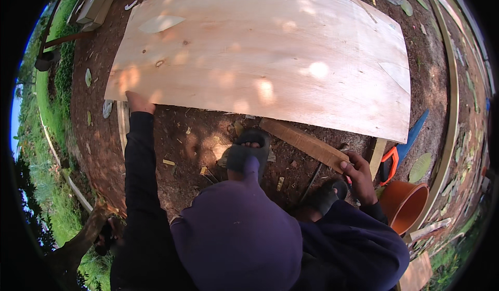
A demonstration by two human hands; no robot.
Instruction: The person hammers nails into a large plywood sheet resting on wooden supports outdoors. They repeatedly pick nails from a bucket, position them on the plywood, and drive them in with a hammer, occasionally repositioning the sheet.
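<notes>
Right hand [358,174] closed round lower end of wooden batten [304,143], long axis running up-left under near edge of plywood sheet [260,52]. Left hand [138,103] gripping sheet's near-left corner, well apart from batten.

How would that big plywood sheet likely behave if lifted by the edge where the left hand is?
The plywood sheet looks thin and very wide, so it would probably flex and sag when raised from the one edge under the left hand. Its broad face suggests it is awkward rather than heavy. It lies over a wooden batten, so it may pivot or slide.
</notes>
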